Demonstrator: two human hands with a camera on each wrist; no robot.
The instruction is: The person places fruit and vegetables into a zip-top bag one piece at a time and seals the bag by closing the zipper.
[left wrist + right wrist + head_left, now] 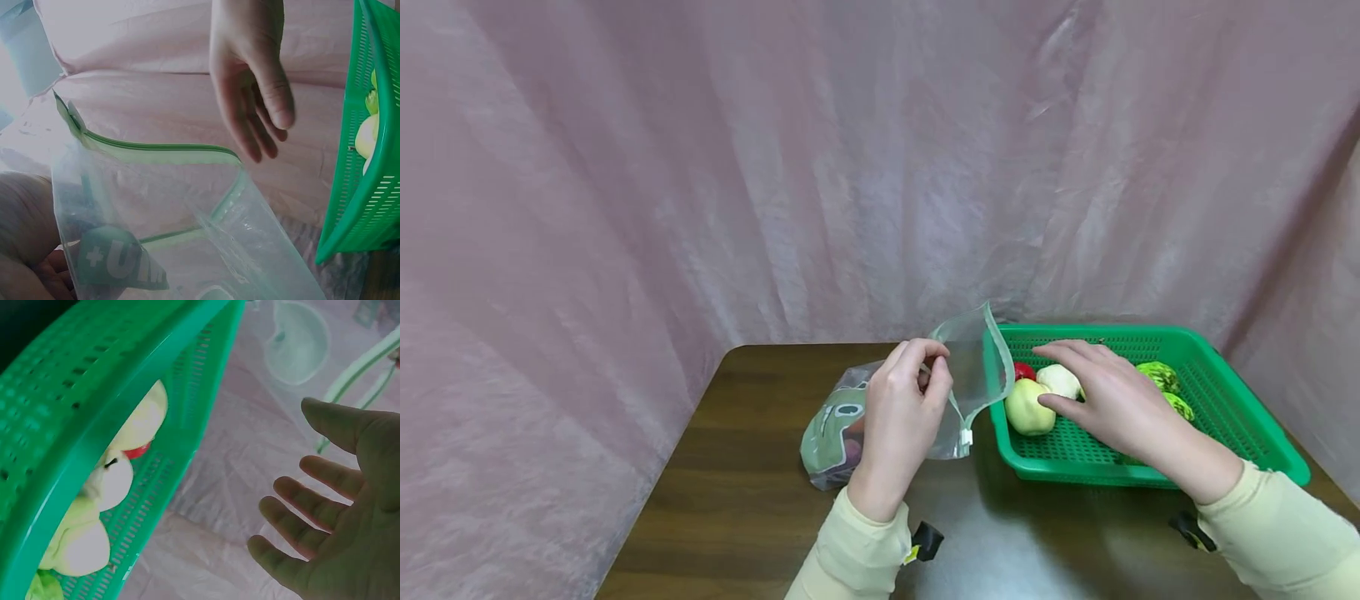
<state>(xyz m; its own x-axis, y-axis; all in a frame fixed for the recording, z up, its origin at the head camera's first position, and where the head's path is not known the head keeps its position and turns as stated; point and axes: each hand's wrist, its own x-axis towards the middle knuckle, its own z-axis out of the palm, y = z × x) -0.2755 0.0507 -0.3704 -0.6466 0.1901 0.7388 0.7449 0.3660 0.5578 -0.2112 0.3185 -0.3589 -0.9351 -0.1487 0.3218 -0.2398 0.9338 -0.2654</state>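
Note:
My left hand (898, 417) pinches the edge of a clear zip bag (973, 358) with thumb and curled fingertips. The bag's green-lined mouth gapes toward the right, its white slider (966, 437) at the lower corner. Reddish round things show dimly through its printed lower part, which lies on the table. Over the green basket (1075, 473), my right hand (1112, 400) hovers with spread, relaxed fingers and holds nothing. Near its thumb sit a pale yellow-green fruit (1028, 410) and a white fruit (1058, 381). In the left wrist view, the bag's mouth (162, 150) stands wide.
A red item (1022, 372) lies at the basket's left end, and green striped produce (1159, 377) lies farther right, partly behind my right hand. The brown wooden table (730, 500) carries bag and basket. A pinkish curtain (850, 167) hangs behind it.

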